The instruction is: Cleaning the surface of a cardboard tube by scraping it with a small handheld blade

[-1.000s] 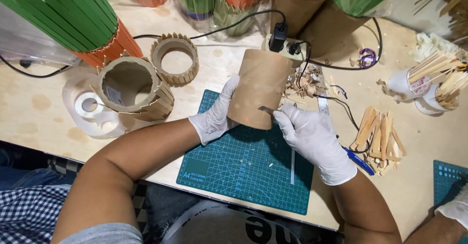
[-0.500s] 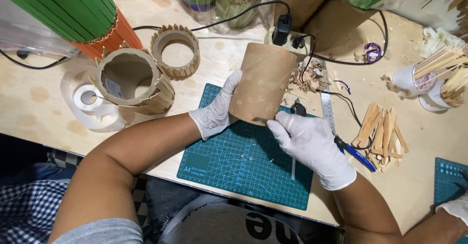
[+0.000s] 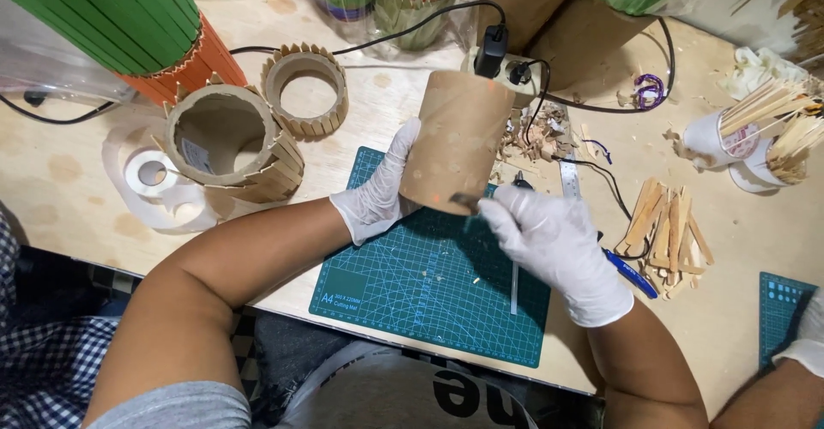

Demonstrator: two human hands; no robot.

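Left hand (image 3: 378,190), in a white glove, grips the side of a brown cardboard tube (image 3: 457,139) held upright above the green cutting mat (image 3: 412,296). Right hand (image 3: 554,244), also gloved, pinches the tube's lower rim. Mat surface below is largely free. Wooden sticks (image 3: 665,236) lie well to the right; a stick-clad tube (image 3: 233,144) stands left.

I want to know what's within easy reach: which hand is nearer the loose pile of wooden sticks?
Right. The right hand sits just left of the wooden sticks; the left hand is farther, across the cardboard tube.
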